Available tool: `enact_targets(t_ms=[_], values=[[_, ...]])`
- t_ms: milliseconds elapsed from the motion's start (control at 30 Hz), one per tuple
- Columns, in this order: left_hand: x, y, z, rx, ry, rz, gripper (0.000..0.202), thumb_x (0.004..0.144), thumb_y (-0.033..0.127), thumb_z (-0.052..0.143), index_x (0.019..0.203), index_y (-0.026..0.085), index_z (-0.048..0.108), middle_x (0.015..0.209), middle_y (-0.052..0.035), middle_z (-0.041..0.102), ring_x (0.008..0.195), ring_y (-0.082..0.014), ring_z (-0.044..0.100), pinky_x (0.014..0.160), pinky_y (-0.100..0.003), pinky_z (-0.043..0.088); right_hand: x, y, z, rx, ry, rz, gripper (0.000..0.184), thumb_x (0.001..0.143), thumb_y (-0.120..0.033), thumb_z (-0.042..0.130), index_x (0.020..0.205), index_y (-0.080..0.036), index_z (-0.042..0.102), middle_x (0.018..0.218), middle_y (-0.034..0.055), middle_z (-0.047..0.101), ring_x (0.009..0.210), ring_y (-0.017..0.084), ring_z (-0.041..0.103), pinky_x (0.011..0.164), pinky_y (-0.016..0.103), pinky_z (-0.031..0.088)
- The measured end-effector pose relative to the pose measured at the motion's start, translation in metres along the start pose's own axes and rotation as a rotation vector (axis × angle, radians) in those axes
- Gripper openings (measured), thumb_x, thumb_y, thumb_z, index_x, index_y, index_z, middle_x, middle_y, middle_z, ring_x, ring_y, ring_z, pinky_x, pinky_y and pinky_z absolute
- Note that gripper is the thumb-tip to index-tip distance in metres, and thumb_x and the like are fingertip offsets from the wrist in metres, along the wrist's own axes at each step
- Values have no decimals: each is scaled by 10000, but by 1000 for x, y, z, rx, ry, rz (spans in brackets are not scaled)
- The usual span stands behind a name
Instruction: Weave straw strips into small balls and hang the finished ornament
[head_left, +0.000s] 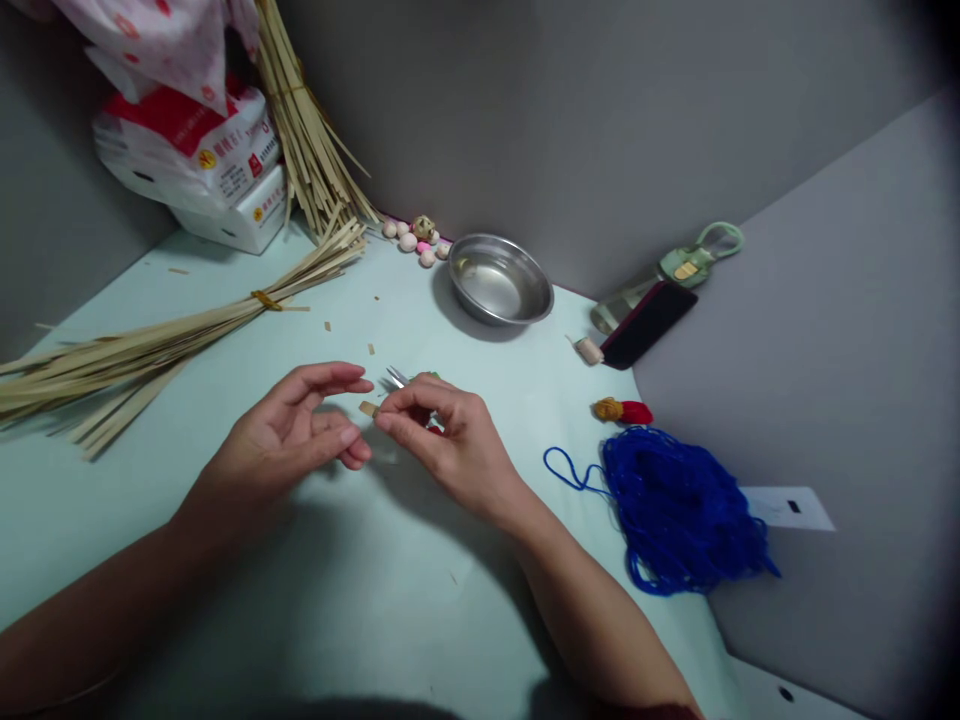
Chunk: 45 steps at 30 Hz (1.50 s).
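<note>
Between the thumb and index finger of my right hand (450, 430) is pinched a small piece of flat straw strip (367, 408), tan in colour. My left hand (300, 420) faces it from the left, its fingers apart and curved with nothing between them. Just beyond my right hand the silver tips of a pair of scissors (396, 376) show; they look to lie on the table. A bit of red shows behind the right fingers, and most of that tool is hidden by the hand.
Bundled straw strips (202, 325) lie at left, and another bundle (304, 130) leans beside tissue packs (217, 160). Small round beads (407, 241) and a steel bowl (501, 280) are at the back. Rightward are a bottle (637, 290), a phone (651, 325), thread spools (622, 411) and blue cord (679, 510).
</note>
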<state>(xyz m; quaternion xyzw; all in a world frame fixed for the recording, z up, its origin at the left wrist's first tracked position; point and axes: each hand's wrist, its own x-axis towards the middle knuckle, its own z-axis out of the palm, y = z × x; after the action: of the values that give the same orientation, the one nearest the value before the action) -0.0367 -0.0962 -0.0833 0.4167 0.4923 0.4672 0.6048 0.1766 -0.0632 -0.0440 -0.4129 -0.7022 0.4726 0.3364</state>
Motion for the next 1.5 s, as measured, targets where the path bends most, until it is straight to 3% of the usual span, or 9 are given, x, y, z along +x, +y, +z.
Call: enact_targets(t_ms=[200, 433, 600, 733, 933, 1100, 1300, 1433, 1500], values=[[7, -4, -6, 91, -138, -42, 353, 816, 504, 932, 901, 235, 720, 1443, -89, 728, 675, -122, 740, 690, -318, 680, -6, -5, -1, -167, -105, -129, 179, 1065, -194, 734, 887, -200, 748, 853, -10, 668, 842, 148, 613, 804, 288, 475], [7, -14, -12, 419, -214, 197, 346, 946, 543, 778, 764, 248, 772, 1290, -68, 775, 961, -202, 771, 827, -274, 649, -9, -7, -2, -380, -165, -244, 198, 1138, -252, 648, 967, -198, 732, 908, 31, 695, 875, 179, 627, 824, 314, 486], [12, -14, -17, 361, -222, 141, 238, 931, 527, 792, 962, 312, 888, 1420, -72, 790, 1215, -284, 782, 1025, -347, 663, -9, -10, -3, -471, -145, -334, 217, 1161, -258, 603, 1013, -175, 738, 909, 49, 694, 863, 185, 610, 807, 317, 489], [11, -3, -16, 210, -258, 63, 245, 924, 504, 808, 1063, 336, 921, 1424, -65, 811, 1369, -334, 732, 1208, -454, 580, -12, -17, -2, -484, -123, -282, 177, 1142, -240, 639, 1005, -185, 736, 887, 31, 687, 820, 171, 598, 772, 301, 478], [1, 5, -3, -35, -216, -140, 298, 837, 552, 894, 941, 274, 912, 1222, -98, 873, 1192, -337, 778, 1060, -443, 641, -27, -25, 3, -523, -141, -280, 132, 1133, -218, 645, 1062, -182, 751, 916, 42, 717, 854, 178, 611, 791, 309, 489], [-5, 0, 7, 56, -186, -42, 254, 822, 525, 906, 799, 276, 858, 1166, -73, 837, 1203, -332, 738, 1090, -459, 597, -46, -25, 14, -501, -62, -175, 150, 1076, -171, 710, 931, -161, 745, 872, 29, 697, 842, 168, 598, 804, 316, 477], [-15, -1, 11, 203, -278, 162, 281, 909, 520, 847, 787, 267, 825, 1274, -81, 777, 1126, -290, 728, 986, -398, 616, -65, -13, 21, -155, 38, 134, 149, 986, -177, 794, 843, -169, 753, 777, -35, 635, 733, 120, 545, 689, 264, 411], [-18, 0, 12, 199, -432, 201, 230, 994, 475, 779, 890, 271, 803, 1004, -39, 779, 916, -213, 718, 864, -329, 599, -76, 0, 26, -18, -32, 156, 135, 1017, -249, 782, 915, -162, 786, 803, -32, 662, 712, 112, 544, 680, 259, 412], [-16, 1, 13, 261, -460, 225, 249, 1034, 484, 718, 929, 267, 780, 847, -12, 733, 812, -194, 685, 798, -311, 570, -79, 4, 29, -89, -15, 108, 114, 1049, -231, 740, 966, -169, 789, 879, -11, 693, 770, 124, 583, 733, 265, 451]])
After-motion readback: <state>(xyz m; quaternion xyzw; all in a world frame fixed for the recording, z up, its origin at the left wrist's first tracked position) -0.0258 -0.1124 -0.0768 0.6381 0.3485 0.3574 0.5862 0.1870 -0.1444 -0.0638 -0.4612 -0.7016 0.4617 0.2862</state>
